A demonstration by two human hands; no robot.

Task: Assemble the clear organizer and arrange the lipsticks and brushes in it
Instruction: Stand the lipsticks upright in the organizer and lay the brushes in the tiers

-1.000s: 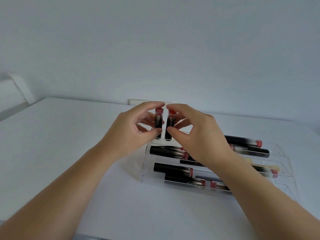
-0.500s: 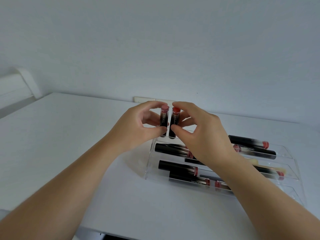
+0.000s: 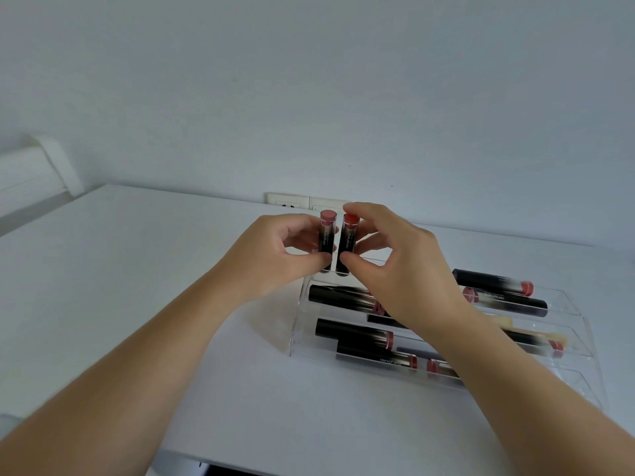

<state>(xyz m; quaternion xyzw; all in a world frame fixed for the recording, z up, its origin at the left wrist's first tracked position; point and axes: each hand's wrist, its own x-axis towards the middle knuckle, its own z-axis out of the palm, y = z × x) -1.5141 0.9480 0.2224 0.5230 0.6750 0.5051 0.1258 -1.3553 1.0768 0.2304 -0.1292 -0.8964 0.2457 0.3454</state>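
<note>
Left index fingertip lower; pink-capped lipstick (image 3: 326, 239) between left fingers (image 3: 318, 260).

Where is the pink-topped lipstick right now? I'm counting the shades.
In the head view, the pink-topped lipstick stands upright at the clear organizer's back left corner, pinched by the left hand, just left of the red-topped lipstick.
</note>
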